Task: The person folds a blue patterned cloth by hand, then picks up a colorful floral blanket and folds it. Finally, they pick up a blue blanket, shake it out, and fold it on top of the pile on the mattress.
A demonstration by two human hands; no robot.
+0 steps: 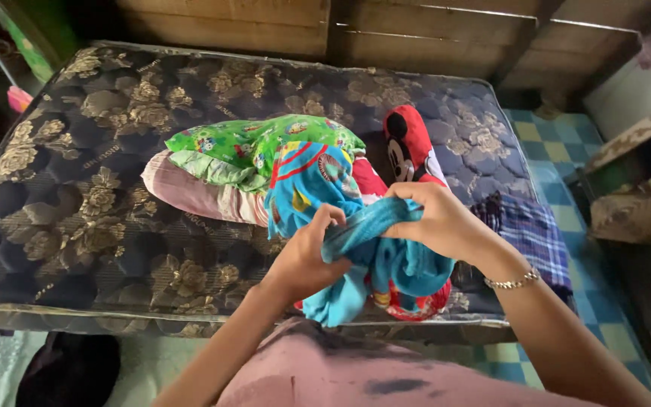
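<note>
Two hands grip one blue cloth [386, 264] above the mattress's [77, 188] near edge: the left hand [307, 260] clamped on a bunched fold, the right hand [435, 222] closed over its top, apparently to gather it. Pillows [242, 162] and a plaid cloth [529, 234] lie just beyond.
</note>
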